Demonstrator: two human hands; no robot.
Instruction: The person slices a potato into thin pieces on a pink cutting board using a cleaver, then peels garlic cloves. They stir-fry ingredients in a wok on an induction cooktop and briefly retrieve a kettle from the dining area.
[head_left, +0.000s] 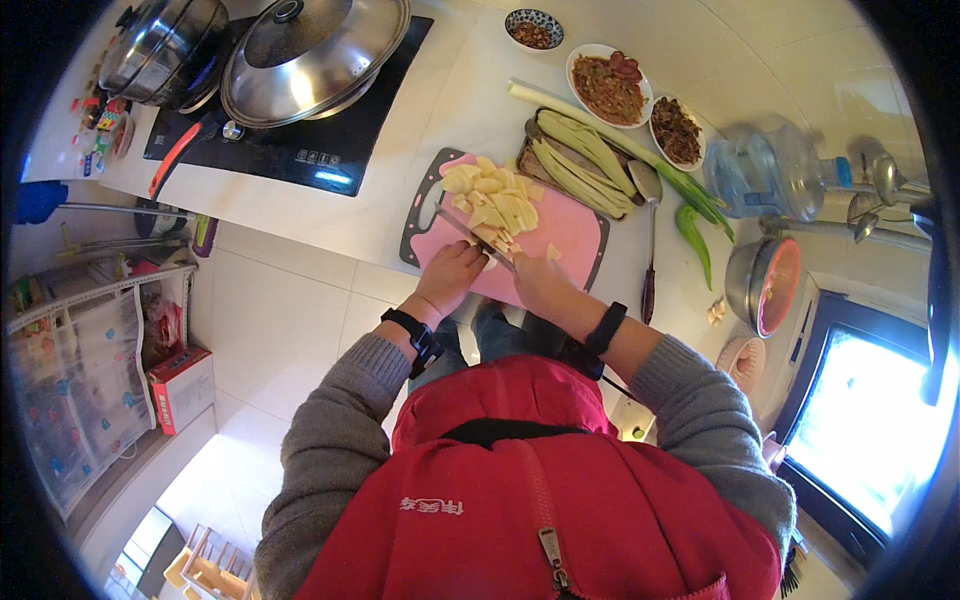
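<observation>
My right hand (546, 285) grips the handle of a kitchen knife (459, 223), its blade slanting to the upper left across a pink cutting board (577, 251) with a dark rim. Close against the blade, my left hand (450, 277) holds a pale piece of potato (490, 263) that its fingers partly hide. Beyond the blade, cut potato pieces (491, 195) are heaped on the board. A few small bits lie by the knife and near my right hand.
Behind the board are a tray of peeled eggplants (581, 154), a scallion (600, 124) and filled dishes (611, 86). A metal spatula (649, 225) and green pepper (694, 244) lie right. A lidded wok (315, 60) stands on the cooktop (330, 150). Farther right are a water jug (765, 172) and bowls (750, 285).
</observation>
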